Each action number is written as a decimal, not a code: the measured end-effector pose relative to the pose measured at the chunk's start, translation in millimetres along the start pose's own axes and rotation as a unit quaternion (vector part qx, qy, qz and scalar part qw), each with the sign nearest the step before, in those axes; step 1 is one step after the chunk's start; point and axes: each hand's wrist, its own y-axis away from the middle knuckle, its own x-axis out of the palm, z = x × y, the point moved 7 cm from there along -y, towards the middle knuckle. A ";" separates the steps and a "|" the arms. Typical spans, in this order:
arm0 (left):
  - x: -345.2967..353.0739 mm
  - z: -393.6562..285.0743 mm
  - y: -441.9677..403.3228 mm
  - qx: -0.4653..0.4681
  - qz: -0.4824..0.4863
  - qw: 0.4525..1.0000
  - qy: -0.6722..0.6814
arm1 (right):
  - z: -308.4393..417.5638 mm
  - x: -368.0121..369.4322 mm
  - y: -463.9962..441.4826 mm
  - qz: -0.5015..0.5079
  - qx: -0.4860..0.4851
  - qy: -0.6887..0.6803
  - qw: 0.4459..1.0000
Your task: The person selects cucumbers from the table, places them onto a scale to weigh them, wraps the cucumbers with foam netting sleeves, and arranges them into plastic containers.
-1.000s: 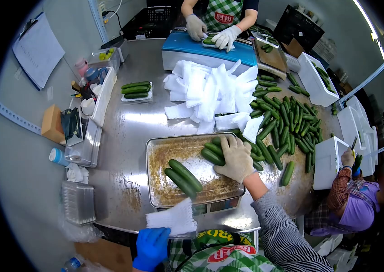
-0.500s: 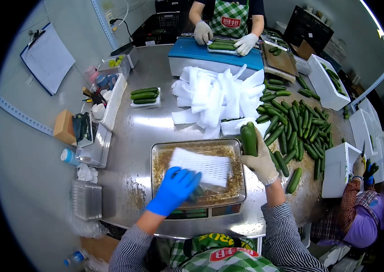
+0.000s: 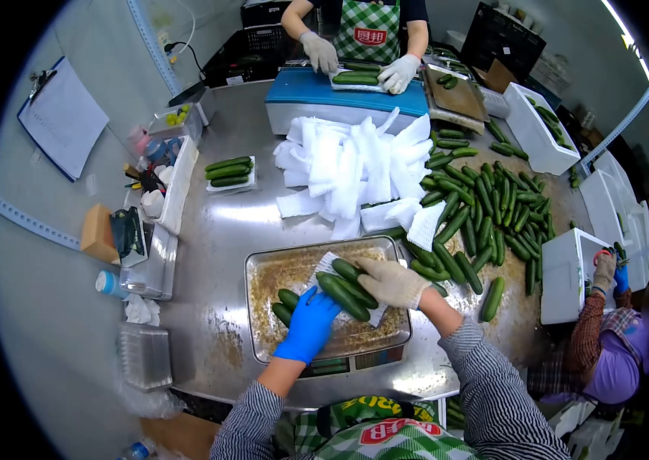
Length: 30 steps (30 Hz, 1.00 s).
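My left hand, in a blue glove, is closed at the lower left edge of a white foam net sheet. Several cucumbers lie slanted on the sheet, inside a shallow metal tray with brown-stained bottom. From the right, my right hand, in a cream glove, has its fingers closed over the upper cucumbers. Its thumb is partly hidden. More green cucumbers lie in the tray left of my blue glove. A scale display shows under the tray's near edge.
White foam sheets are heaped beyond the tray, and loose cucumbers to the right. A packed cucumber tray sits at left. Across the table, a person's gloved hands work at a blue-topped machine. Another person is at right.
The foam sheet has gone from my left hand's raised hold down into the tray, turned slantwise. My right hand has moved left and down, bringing its cucumbers onto the sheet. The view shifted slightly.
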 end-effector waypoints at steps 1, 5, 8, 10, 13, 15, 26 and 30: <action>2.3 -0.6 1.7 -0.002 0.006 1.000 0.003 | -0.4 -3.8 -3.9 0.009 0.004 0.011 1.000; 4.8 2.0 2.1 -0.020 0.014 0.999 0.021 | -25.4 1.4 -24.9 0.029 0.035 -0.129 0.991; 2.2 0.3 1.2 -0.012 -0.003 1.000 0.027 | -28.9 9.3 -34.5 0.039 0.088 -0.177 0.980; -2.1 -1.1 0.7 0.001 -0.036 0.999 0.030 | -22.4 7.6 -37.9 0.013 0.054 -0.131 0.990; -3.7 0.8 -2.3 -0.016 -0.024 0.997 0.066 | -0.2 0.0 -33.8 -0.054 -0.039 -0.009 0.998; -5.1 2.8 -3.1 -0.057 -0.030 0.995 0.077 | 11.1 -7.5 -30.0 -0.089 -0.090 0.060 0.990; -16.9 9.3 -1.0 -0.151 -0.140 0.974 0.095 | 26.4 49.6 55.3 -0.249 -0.106 0.189 0.944; -19.7 9.5 7.3 -0.087 -0.121 0.984 0.101 | 30.3 43.4 69.0 -0.257 -0.088 0.248 0.930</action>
